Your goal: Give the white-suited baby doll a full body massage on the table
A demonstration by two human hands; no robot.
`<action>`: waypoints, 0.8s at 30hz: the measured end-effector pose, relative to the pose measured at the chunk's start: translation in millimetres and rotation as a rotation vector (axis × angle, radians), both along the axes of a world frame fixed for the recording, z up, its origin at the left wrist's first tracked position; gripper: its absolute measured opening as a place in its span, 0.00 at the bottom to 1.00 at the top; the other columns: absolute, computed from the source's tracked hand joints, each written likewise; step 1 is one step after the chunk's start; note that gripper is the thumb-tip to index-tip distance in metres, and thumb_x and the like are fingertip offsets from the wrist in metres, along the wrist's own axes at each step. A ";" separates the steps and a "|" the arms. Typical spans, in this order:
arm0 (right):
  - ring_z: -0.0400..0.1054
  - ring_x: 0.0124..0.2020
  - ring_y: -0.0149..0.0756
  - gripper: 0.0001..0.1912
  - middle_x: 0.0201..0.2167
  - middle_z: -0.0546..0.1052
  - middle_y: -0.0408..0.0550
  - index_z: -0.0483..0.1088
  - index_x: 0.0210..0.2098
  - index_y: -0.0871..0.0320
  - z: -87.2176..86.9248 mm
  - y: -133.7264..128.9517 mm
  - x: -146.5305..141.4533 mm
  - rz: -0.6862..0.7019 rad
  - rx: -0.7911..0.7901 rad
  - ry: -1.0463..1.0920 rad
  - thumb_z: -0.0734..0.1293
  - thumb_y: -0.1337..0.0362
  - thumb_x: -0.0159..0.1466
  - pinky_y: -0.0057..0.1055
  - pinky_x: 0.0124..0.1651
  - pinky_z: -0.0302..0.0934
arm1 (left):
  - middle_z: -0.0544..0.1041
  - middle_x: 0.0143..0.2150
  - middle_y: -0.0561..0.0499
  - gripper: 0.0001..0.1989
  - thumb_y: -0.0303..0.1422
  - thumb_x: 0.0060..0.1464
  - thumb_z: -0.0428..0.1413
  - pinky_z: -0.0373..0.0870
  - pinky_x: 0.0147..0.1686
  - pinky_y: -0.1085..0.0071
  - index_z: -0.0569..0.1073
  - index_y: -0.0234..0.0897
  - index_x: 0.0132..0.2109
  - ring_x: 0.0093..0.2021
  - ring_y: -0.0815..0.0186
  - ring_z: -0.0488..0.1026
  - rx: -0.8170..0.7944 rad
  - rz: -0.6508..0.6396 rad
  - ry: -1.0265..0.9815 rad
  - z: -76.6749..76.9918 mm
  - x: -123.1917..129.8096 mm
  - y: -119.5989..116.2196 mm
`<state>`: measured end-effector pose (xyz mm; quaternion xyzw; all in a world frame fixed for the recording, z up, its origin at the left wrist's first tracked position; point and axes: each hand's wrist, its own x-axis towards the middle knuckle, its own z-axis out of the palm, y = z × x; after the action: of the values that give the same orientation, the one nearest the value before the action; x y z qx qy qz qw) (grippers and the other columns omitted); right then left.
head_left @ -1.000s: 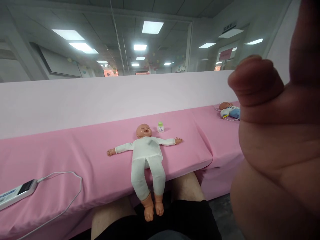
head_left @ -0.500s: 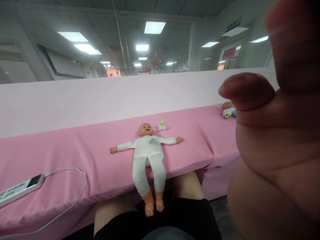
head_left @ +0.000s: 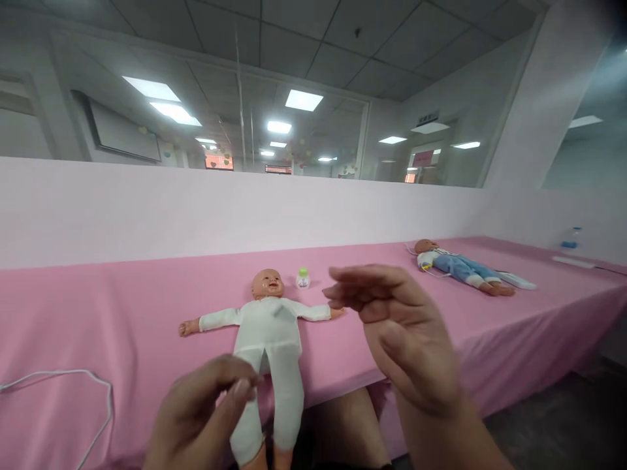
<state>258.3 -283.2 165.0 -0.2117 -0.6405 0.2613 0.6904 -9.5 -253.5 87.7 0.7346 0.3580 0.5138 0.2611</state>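
Observation:
A baby doll (head_left: 269, 329) in white clothes lies face up on the pink cloth (head_left: 161, 294), arms spread and legs over the front edge. My left hand (head_left: 208, 408) is over the doll's leg at the left, fingers curled and thumb near the fingertips; no object shows in it. To the right of the doll, my right hand (head_left: 406, 333) is raised near the doll's hand, palm turned inward, fingers extended and thumb apart, holding nothing. A small white bottle with a green cap (head_left: 302, 279) stands beside the doll's head.
Farther right lies a second doll (head_left: 455, 264) in blue trousers, with a white device (head_left: 516, 281) by its feet. A bottle (head_left: 571, 238) is at the far right. A white cable (head_left: 105, 385) curves over the cloth at the left. Windows line the wall behind.
My right hand has moved away from the camera, down and left, to beside the doll. My left hand has come into view. The view has tilted up and turned right.

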 end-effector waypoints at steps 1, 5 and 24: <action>0.77 0.51 0.47 0.24 0.56 0.79 0.55 0.74 0.56 0.52 -14.3 19.6 -0.1 0.022 -0.029 0.014 0.72 0.47 0.66 0.47 0.53 0.74 | 0.80 0.31 0.48 0.15 0.45 0.62 0.56 0.76 0.31 0.68 0.81 0.42 0.35 0.32 0.60 0.77 -0.043 0.043 0.008 1.3 2.1 18.1; 0.77 0.42 0.42 0.20 0.44 0.82 0.53 0.76 0.48 0.55 -65.1 103.0 1.9 -0.020 -0.254 0.012 0.71 0.46 0.66 0.41 0.48 0.72 | 0.79 0.30 0.51 0.14 0.44 0.59 0.56 0.72 0.34 0.68 0.80 0.40 0.38 0.33 0.60 0.76 -0.163 0.239 0.097 7.8 10.1 103.1; 0.66 0.29 0.34 0.15 0.29 0.77 0.44 0.69 0.28 0.56 -115.4 234.7 3.4 -0.142 -0.781 -0.958 0.71 0.53 0.62 0.30 0.32 0.53 | 0.79 0.31 0.48 0.10 0.33 0.58 0.52 0.54 0.31 0.65 0.67 0.41 0.28 0.33 0.59 0.72 -0.261 0.350 0.811 -44.7 -11.7 223.9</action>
<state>261.7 -48.5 49.6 -0.5843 -0.7208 0.3056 0.2134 -21.3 -29.6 43.0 0.7657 0.6117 0.1720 0.0994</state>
